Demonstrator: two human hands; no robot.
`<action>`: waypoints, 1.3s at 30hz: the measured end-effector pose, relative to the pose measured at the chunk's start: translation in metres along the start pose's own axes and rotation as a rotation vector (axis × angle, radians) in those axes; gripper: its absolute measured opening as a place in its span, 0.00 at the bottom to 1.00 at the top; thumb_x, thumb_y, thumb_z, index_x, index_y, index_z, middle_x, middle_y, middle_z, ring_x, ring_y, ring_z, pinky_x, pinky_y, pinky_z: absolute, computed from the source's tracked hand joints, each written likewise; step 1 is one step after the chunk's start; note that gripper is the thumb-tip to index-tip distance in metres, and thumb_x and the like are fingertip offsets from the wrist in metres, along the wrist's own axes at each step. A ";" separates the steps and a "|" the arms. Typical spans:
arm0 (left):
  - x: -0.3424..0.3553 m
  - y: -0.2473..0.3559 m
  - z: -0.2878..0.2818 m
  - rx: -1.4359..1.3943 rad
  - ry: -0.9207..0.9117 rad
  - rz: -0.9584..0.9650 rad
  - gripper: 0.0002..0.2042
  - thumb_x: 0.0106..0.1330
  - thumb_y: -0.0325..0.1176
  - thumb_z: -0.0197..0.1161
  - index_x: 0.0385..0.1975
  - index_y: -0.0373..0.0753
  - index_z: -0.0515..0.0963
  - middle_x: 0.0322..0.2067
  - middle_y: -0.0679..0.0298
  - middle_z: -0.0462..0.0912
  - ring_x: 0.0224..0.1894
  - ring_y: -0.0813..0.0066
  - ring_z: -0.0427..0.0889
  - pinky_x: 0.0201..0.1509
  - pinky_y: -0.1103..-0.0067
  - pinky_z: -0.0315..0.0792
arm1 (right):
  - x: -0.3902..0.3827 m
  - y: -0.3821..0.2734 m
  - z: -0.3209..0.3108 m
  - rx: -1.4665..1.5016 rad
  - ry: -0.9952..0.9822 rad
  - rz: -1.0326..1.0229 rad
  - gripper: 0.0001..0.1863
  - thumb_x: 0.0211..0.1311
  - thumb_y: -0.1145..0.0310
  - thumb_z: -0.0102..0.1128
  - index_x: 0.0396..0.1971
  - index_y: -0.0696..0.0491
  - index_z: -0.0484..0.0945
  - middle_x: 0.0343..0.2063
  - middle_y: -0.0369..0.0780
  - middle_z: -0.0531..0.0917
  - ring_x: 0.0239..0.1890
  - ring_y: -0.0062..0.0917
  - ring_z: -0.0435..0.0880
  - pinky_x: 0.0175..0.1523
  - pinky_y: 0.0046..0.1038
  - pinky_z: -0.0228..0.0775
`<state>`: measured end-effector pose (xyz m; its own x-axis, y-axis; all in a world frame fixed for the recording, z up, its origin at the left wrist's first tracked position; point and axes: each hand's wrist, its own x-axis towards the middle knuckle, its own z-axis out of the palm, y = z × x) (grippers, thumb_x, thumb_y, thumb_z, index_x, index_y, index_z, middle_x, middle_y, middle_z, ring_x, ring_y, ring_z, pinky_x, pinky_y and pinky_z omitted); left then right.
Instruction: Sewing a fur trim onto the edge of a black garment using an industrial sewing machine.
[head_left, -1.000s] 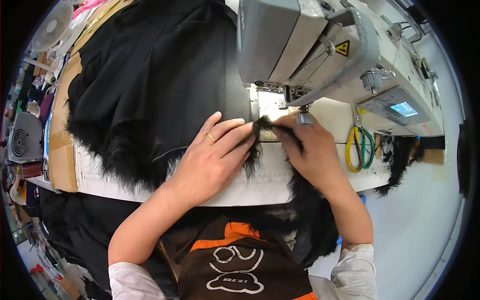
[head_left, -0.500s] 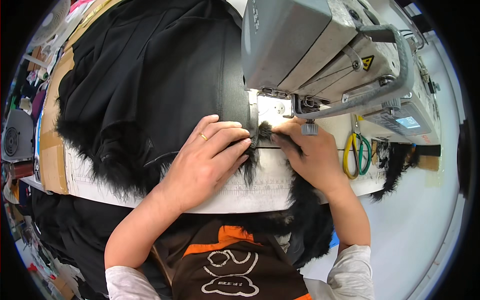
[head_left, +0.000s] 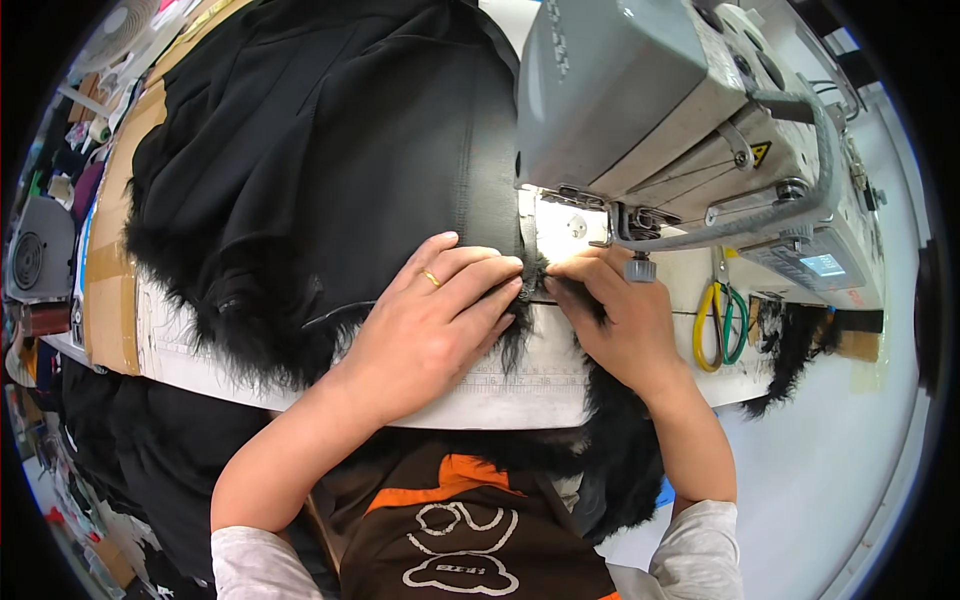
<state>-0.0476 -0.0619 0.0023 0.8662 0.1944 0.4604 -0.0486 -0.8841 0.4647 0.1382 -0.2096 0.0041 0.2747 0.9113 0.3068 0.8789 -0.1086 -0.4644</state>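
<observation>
A black garment [head_left: 370, 170] with a furry edge lies spread over the sewing machine's bed, left of the machine head [head_left: 620, 100]. On its right edge rests my left hand [head_left: 430, 320], a ring on one finger, with fingertips closed at the seam just in front of the lit needle area. My right hand [head_left: 630, 325] pinches a black fur strip [head_left: 537, 268] against that edge. The two sets of fingertips are close together. Under my right hand, more of the fur [head_left: 620, 420] hangs off the table front. My right thumb and the garment's underside are partly hidden.
Scissors with yellow and green handles [head_left: 710, 325] lie right of my right hand. Beyond them are black fur scraps [head_left: 795, 350]. Cardboard [head_left: 108, 310] borders the table's left side. More black cloth [head_left: 150, 440] hangs below the left front edge.
The view has shifted, so machine and garment sit farther right in it. My fingertips are slightly nearer each other, and less of the fur tuft shows between them.
</observation>
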 end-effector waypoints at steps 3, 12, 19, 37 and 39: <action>0.000 0.000 -0.001 0.028 -0.003 0.003 0.14 0.59 0.26 0.71 0.44 0.32 0.83 0.50 0.59 0.82 0.55 0.61 0.81 0.66 0.59 0.71 | 0.001 -0.001 -0.001 0.028 -0.020 0.032 0.09 0.60 0.68 0.69 0.40 0.46 0.84 0.38 0.39 0.84 0.39 0.38 0.85 0.39 0.37 0.78; 0.001 -0.001 -0.002 0.006 0.013 -0.010 0.14 0.58 0.27 0.72 0.44 0.33 0.82 0.47 0.58 0.82 0.54 0.58 0.80 0.66 0.58 0.71 | 0.011 0.000 -0.011 -0.136 -0.133 -0.315 0.22 0.53 0.77 0.60 0.51 0.47 0.82 0.51 0.30 0.83 0.44 0.27 0.85 0.40 0.30 0.80; -0.005 -0.001 -0.001 -0.025 0.044 -0.083 0.14 0.56 0.27 0.74 0.41 0.32 0.80 0.44 0.57 0.81 0.54 0.53 0.80 0.65 0.58 0.72 | 0.019 0.004 -0.015 -0.165 -0.190 -0.422 0.19 0.57 0.73 0.57 0.50 0.51 0.81 0.52 0.30 0.81 0.45 0.27 0.85 0.40 0.29 0.80; 0.009 -0.004 -0.009 0.104 -0.082 0.069 0.17 0.56 0.27 0.71 0.46 0.31 0.83 0.51 0.59 0.82 0.53 0.58 0.78 0.60 0.62 0.74 | 0.009 0.014 0.004 0.109 0.033 -0.235 0.17 0.52 0.75 0.69 0.44 0.48 0.84 0.41 0.36 0.84 0.37 0.33 0.84 0.37 0.32 0.77; 0.010 -0.003 -0.009 0.115 -0.096 0.079 0.17 0.56 0.27 0.71 0.46 0.31 0.83 0.51 0.59 0.82 0.53 0.58 0.78 0.60 0.62 0.74 | 0.005 0.017 0.007 0.161 0.096 -0.187 0.16 0.53 0.74 0.69 0.44 0.48 0.84 0.38 0.37 0.83 0.35 0.33 0.83 0.36 0.33 0.77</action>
<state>-0.0437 -0.0530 0.0123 0.9057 0.0857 0.4151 -0.0661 -0.9388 0.3380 0.1517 -0.2038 -0.0076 0.1558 0.8666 0.4740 0.8469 0.1297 -0.5156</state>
